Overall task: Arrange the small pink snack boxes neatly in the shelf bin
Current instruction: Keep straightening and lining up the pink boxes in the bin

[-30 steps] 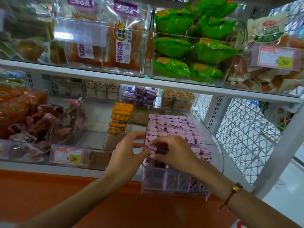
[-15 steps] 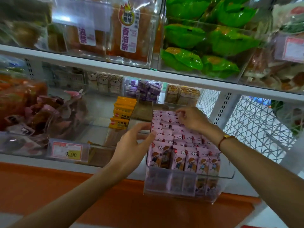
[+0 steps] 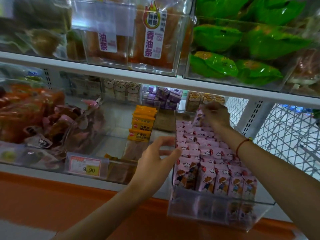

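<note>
**Rear-row adjustment of snack boxes in a clear shelf bin**

Clear plastic shelf bin (image 3: 216,213) at lower right of the white shelf (image 3: 121,68), packed with rows of small pink cartoon-printed snack boxes (image 3: 207,153). Right hand (image 3: 216,115) at the back of the bin, fingers curled and pinching one raised pink box (image 3: 199,116) near its top edge. Left hand (image 3: 155,158) against the bin's left wall, fingers loosely spread, thumb beside the front rows; actual contact with the wall not certain. Boxes judged light, thin-walled and easily dented, probably smooth-faced; best taken by the narrow upper edges with a gentle pinch, then slid down between neighbours. Compared with half a second earlier: right hand farther back and higher, one box now lifted clear of its row; left hand much as before at the bin's side.
</note>
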`<state>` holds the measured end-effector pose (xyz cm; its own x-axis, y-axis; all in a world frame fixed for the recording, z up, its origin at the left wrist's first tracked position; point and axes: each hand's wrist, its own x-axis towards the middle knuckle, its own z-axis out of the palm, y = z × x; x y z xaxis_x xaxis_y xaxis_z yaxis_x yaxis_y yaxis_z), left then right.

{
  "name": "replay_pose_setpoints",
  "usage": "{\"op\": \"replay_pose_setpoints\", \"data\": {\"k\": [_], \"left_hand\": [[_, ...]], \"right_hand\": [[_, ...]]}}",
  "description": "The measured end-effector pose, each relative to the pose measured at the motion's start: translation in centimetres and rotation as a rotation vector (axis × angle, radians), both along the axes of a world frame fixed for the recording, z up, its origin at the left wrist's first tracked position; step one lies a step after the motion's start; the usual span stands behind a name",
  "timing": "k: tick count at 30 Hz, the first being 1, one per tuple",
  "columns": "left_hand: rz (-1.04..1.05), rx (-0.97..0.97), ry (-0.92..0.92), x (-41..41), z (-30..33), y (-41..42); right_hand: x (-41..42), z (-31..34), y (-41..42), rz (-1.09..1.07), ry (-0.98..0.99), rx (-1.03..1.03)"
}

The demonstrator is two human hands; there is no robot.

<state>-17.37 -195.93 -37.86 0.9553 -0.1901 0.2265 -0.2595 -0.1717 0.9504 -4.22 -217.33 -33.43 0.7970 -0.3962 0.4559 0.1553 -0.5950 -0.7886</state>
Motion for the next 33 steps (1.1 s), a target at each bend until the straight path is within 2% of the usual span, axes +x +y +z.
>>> {"op": "replay_pose_setpoints", "data": {"k": [2, 5, 9, 11, 14, 15, 19, 21, 25, 28, 31, 33], "left_hand": [[-0.002, 0.006, 0.010, 0.0, 0.1, 0.0], [0.057, 0.092, -0.042, 0.1, 0.6, 0.4], [0.153, 0.029, -0.207, -0.1, 4.0, 0.3], [0.096, 0.116, -0.313, -0.2, 5.5, -0.8], [0.002, 0.380, -0.408, -1.0, 6.1, -2.7], [-0.003, 0.392, -0.416, -1.2, 6.0, -3.1], [0.072, 0.272, -0.442, -2.0, 5.1, -3.5], [0.110, 0.234, -0.440, -2.4, 4.6, -3.5], [0.080, 0.209, -0.380, -3.3, 4.0, -3.6], [0.085, 0.282, -0.458, -3.7, 4.0, -3.6], [0.047, 0.258, -0.484, -4.0, 4.0, -3.4], [0.017, 0.263, -0.482, -4.0, 3.9, -3.3]], "right_hand": [[-0.9, 0.9, 0.5, -0.049, -0.090, 0.271], [-4.1, 2.1, 1.7, -0.095, -0.240, 0.524], [-9.7, 2.3, 3.5, -0.014, -0.202, 0.758], [-12.4, 2.0, 4.4, 0.053, -0.143, 0.764], [-15.3, 2.0, 5.1, 0.135, -0.119, 0.801], [-16.0, 2.1, 5.1, 0.158, -0.113, 0.825], [-17.6, 2.3, 4.1, 0.259, -0.054, 0.875], [-18.1, 2.3, 3.4, 0.385, -0.006, 0.865], [-18.7, 2.0, 2.9, 0.639, 0.179, 0.683], [-18.8, 1.3, 3.0, 0.588, 0.214, 0.599], [-18.7, 1.1, 3.2, 0.398, 0.116, 0.554], [-18.6, 1.1, 3.1, 0.343, 0.048, 0.561]]}}
